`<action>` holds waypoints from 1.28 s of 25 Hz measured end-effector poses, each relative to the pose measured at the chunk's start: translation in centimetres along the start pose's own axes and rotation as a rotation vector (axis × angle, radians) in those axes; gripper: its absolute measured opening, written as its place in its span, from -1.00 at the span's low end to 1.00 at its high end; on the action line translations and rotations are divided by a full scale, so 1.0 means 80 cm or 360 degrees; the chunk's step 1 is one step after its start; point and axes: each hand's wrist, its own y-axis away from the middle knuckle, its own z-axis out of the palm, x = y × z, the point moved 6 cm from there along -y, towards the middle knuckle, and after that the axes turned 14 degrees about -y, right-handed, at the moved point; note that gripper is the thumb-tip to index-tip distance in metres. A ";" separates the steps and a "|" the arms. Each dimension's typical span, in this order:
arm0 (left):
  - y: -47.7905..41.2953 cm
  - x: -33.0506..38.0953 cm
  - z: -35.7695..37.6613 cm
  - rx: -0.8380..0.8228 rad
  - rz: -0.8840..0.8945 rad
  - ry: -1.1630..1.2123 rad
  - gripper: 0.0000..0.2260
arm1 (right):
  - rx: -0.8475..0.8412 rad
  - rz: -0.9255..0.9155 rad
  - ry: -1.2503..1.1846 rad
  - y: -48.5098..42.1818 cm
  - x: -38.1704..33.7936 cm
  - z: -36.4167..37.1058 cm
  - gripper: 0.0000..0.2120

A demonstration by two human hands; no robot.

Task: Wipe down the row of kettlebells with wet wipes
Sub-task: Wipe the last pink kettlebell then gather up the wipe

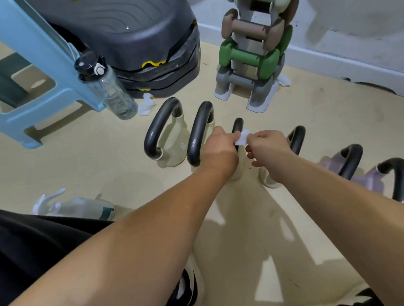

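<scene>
A row of several kettlebells with black handles stands on the beige floor: cream ones at the left [171, 142] and middle [238, 128], pale purple ones at the right [355, 163]. A small white wet wipe [243, 137] is pinched between my left hand [220, 146] and my right hand [268, 148], just above the handle of the third kettlebell. Both hands hold the wipe by their fingertips. My forearms hide the bodies of the middle kettlebells.
A blue plastic stool [34, 90], a clear water bottle [105, 87] and a dark aerobic step [135, 40] stand at the back left. A dumbbell rack [255, 55] stands behind the row. Crumpled wipes [146, 105] and a spray bottle [79, 207] lie on the floor.
</scene>
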 end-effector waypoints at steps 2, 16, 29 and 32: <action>0.018 -0.002 0.008 0.0030 0.0290 -0.0409 -0.77 | 0.0051 0.0063 -0.0012 -0.004 0.000 -0.002 -0.69; -0.004 -0.079 -0.082 0.0157 0.0213 -0.0262 -0.85 | -0.0024 -0.0373 0.0194 0.031 -0.064 0.087 -0.62; -0.052 -0.163 -0.158 0.0234 -0.0180 -0.0519 -0.85 | -0.0112 -0.0272 0.0282 0.017 -0.061 0.143 -0.73; -0.032 -0.196 -0.137 0.0086 -0.0502 -0.0420 -0.84 | -0.0115 -0.0187 0.0283 0.014 -0.055 0.134 -0.68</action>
